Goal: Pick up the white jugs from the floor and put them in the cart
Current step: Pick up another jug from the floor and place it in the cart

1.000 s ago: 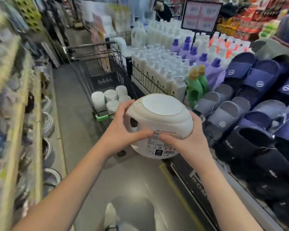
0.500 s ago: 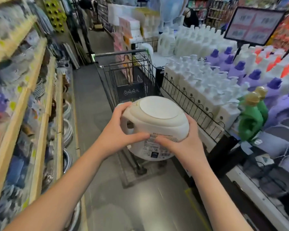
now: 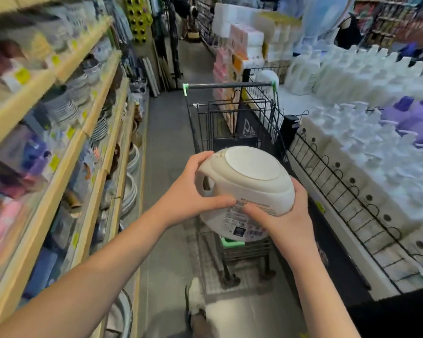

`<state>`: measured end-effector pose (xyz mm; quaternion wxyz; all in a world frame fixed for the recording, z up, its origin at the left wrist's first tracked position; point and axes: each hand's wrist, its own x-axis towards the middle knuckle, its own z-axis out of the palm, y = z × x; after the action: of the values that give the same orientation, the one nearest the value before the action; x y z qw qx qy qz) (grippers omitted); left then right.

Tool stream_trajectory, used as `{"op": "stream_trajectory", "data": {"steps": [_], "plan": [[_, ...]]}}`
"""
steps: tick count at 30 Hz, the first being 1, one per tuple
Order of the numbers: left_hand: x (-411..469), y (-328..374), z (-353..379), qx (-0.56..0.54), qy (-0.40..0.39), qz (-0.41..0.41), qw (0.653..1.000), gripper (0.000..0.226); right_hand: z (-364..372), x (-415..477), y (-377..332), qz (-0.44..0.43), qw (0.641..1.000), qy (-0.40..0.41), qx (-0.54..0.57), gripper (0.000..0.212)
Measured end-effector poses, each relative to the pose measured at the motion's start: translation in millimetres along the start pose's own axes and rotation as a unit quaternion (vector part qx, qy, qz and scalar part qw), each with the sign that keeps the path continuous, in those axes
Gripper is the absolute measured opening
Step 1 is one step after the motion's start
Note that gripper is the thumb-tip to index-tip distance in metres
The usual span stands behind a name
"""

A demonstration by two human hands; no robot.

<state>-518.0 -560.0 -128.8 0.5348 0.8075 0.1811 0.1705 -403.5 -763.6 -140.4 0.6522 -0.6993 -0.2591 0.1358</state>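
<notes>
1. Holding the jug [image 3: 247, 181] between both hands, base turned toward me and label facing my chest. It is in the air, right over the near end of the cart [image 3: 230, 85].
2. My left hand [image 3: 188, 191] wraps the handle side with its thumb across the label, and my right hand [image 3: 287, 220] cups the lower right edge. The fingers [image 3: 254, 212] of both are grasping the jug, the same hold as a second ago.
3. A second ago the cart sat ahead and to my left, with slippers filling the right of the view. Now the cart is dead ahead and the jug covers its near end. I judge the carry is nearly over and lowering into the basket comes next.
4. A second ago I could see several white caps in the cart's near end, but the jug hides that spot now. The far part shows a dark panel.
5. Right of the cart, a wire-fronted display [image 3: 340, 181] holds white pump bottles [image 3: 366, 142], with purple bottles [image 3: 413, 113] behind. On my left, shelves [image 3: 95, 132] carry stacked plates [image 3: 66, 106].
</notes>
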Motion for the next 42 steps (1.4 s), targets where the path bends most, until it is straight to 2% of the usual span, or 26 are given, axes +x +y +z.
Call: {"op": "stream_trajectory", "data": {"steps": [4, 10, 19, 27, 32, 39, 40, 42], "plan": [[57.5, -22.6, -23.1, 0.016, 0.003, -0.009, 1.000, 0.101, 26.3, 62.8, 27.3, 0.004, 1.000, -0.002, -0.008, 0.109], [154.3, -41.8, -42.9, 0.059, -0.043, -0.027, 0.997, 0.107, 47.5, 148.5, 53.5, 0.023, 1.000, 0.010, 0.015, 0.104], [254.3, -75.4, -56.6, 0.066, -0.102, -0.043, 0.992, 0.109, 69.3, 225.5, 82.5, 0.078, 0.996, 0.039, 0.010, 0.104], [331.3, -97.9, -56.3, 0.088, -0.208, -0.023, 0.974, 0.109, 86.4, 251.6, 104.9, 0.117, 0.984, 0.137, -0.001, 0.101], [391.5, -117.3, -57.5, 0.086, -0.284, 0.007, 0.955, 0.106, 105.4, 273.9, 114.2, 0.143, 0.968, 0.207, -0.007, 0.133], [464.8, -147.0, -46.7, 0.066, -0.405, 0.059, 0.910, 0.106, 142.4, 297.1, 123.0, 0.188, 0.923, 0.334, -0.043, 0.144], [471.4, -149.9, -43.6, 0.062, -0.425, 0.064, 0.901, 0.108, 147.9, 297.9, 124.6, 0.188, 0.916, 0.350, -0.045, 0.143], [481.8, -155.8, -36.8, 0.061, -0.464, 0.075, 0.880, 0.114, 159.0, 296.4, 124.6, 0.171, 0.909, 0.375, -0.060, 0.128]]}}
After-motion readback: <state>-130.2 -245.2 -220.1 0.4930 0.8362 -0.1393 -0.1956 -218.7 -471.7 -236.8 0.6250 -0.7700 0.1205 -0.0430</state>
